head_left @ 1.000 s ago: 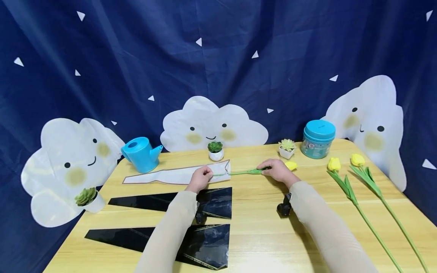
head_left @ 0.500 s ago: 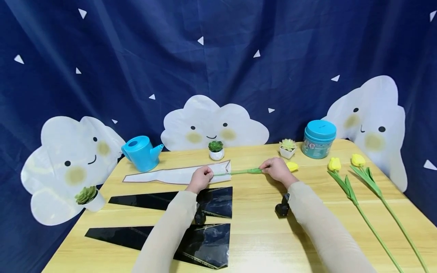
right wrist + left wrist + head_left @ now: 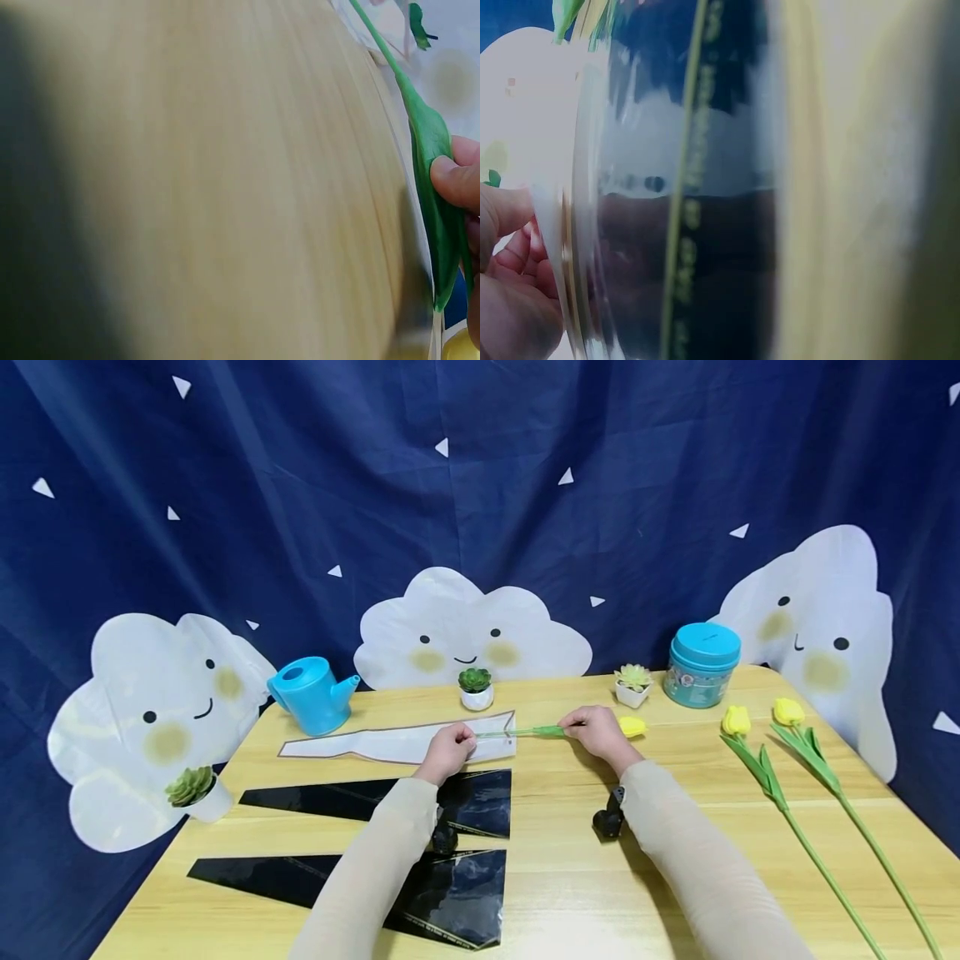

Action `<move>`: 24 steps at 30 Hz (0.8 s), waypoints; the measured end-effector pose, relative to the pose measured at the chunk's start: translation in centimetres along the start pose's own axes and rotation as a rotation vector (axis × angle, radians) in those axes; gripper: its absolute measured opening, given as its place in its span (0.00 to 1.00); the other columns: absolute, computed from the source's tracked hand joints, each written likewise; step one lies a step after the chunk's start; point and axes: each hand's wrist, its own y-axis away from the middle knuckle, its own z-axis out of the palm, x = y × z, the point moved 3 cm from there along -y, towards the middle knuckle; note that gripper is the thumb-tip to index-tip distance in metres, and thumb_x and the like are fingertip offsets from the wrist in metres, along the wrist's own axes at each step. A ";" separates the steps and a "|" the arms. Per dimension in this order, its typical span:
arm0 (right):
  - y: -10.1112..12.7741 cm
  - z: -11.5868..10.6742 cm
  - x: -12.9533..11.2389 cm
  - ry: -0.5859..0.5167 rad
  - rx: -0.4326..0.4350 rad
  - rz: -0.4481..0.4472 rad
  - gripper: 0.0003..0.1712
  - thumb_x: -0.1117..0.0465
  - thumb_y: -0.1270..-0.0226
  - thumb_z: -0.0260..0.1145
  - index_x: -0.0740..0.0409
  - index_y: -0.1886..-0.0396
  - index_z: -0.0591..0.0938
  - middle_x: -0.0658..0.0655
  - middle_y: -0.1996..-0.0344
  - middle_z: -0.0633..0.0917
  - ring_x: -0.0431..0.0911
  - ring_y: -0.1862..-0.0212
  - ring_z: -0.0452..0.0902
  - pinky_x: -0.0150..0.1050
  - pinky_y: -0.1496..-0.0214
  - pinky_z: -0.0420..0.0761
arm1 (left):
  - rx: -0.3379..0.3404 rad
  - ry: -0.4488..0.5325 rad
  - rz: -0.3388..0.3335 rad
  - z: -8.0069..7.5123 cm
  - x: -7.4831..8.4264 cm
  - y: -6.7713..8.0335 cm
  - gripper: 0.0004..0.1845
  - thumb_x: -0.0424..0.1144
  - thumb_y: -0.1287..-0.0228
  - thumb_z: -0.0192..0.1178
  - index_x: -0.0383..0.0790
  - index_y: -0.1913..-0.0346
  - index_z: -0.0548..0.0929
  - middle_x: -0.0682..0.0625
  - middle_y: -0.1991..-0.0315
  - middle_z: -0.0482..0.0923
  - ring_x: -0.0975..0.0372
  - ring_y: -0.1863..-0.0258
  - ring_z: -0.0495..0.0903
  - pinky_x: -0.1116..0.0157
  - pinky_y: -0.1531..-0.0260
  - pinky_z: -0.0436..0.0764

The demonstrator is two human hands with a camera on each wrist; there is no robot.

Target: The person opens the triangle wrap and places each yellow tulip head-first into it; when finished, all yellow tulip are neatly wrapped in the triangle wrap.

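On the wooden table (image 3: 570,877), the nearest black sleeve (image 3: 457,897) and the second black sleeve (image 3: 480,802) just beyond it lie flat, in place as they were a second ago. To their right, one loose tulip (image 3: 768,781) and another loose tulip (image 3: 821,768) have stayed put too, their stems running toward the near edge. At the left edge a tilted white pot (image 3: 212,802) holds a green succulent (image 3: 190,785). Farther in, things have shifted: the white sleeve (image 3: 390,742) has slid a little rightward with the left hand (image 3: 447,752), which pinches it, while the right hand (image 3: 600,735) has come leftward, gripping the yellow tulip (image 3: 551,732) at its leaves, so the two hands are closer together. More of that stem now overlaps the sleeve's wide end; I cannot tell for certain whether it runs inside or on top. The bloom lies just beyond the right hand. Past these stand the blue watering can (image 3: 315,700), its interior hidden, the middle pot (image 3: 477,700) with a dark green plant, the right pot (image 3: 632,696) with a pale succulent, and a turquoise tub (image 3: 703,668), lid on, contents hidden, before a blue curtain (image 3: 525,527).
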 end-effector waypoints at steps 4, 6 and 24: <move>-0.1 0.5 -0.4 -0.017 -0.006 -0.008 0.07 0.71 0.44 0.66 0.62 0.66 0.87 0.61 0.64 0.85 0.55 0.59 0.80 0.47 0.54 0.77 | 0.008 0.005 -0.002 0.1 0.0 0.0 0.07 0.33 0.31 0.50 0.38 0.69 0.75 0.50 0.76 0.68 0.59 0.78 0.66 0.65 0.74 0.67; -0.2 0.8 -0.7 -0.020 -0.012 -0.015 0.07 0.70 0.44 0.66 0.61 0.66 0.87 0.60 0.65 0.85 0.55 0.59 0.80 0.47 0.54 0.77 | 0.007 0.012 0.000 0.2 0.1 0.0 0.07 0.33 0.31 0.50 0.38 0.69 0.75 0.50 0.76 0.69 0.59 0.78 0.66 0.65 0.75 0.67; -0.3 2.5 -2.8 -0.035 -0.029 0.008 0.06 0.69 0.43 0.66 0.59 0.67 0.87 0.59 0.65 0.86 0.53 0.59 0.80 0.46 0.54 0.77 | -0.017 0.030 0.020 0.8 0.6 0.3 0.07 0.33 0.31 0.50 0.39 0.68 0.75 0.50 0.76 0.68 0.59 0.79 0.65 0.64 0.75 0.67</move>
